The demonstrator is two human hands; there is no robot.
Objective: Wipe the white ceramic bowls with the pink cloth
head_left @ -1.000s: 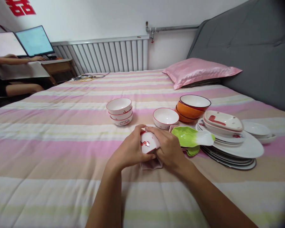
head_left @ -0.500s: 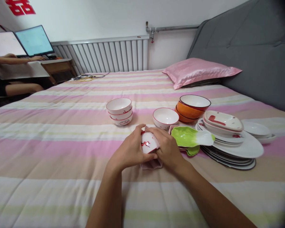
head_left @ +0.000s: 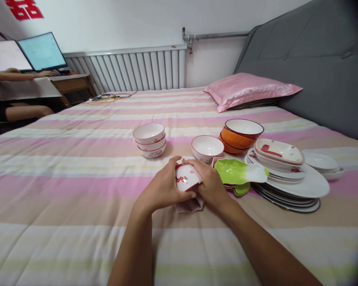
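Observation:
A white bowl with red blossoms [head_left: 185, 177] is tilted on its side between my hands, its outside towards me. My left hand [head_left: 164, 186] grips it from the left, thumb along its lower edge. From the right, my right hand [head_left: 209, 180] holds it, with a pinkish cloth-like piece [head_left: 190, 205] hanging beneath; my fingers partly hide both. Behind, a single red-rimmed bowl [head_left: 208, 147] stands upright, and a stack of similar bowls [head_left: 149, 140] is to its left. Green leaf-shaped dishes [head_left: 235, 171] lie just right of my right hand.
Orange bowls [head_left: 238, 137] stand behind the green dishes. Stacked plates [head_left: 313, 183] with oblong dishes [head_left: 280, 152] on top are at right, small white dishes [head_left: 322, 163] beyond. A pink pillow [head_left: 250, 89] lies farther back. Cables [head_left: 110, 96] lie far left, near a seated person's arm [head_left: 14, 75].
The bowl has turned slightly between my hands, showing more of its blossom pattern. The whole view has shifted a little; the other dishes stay in place.

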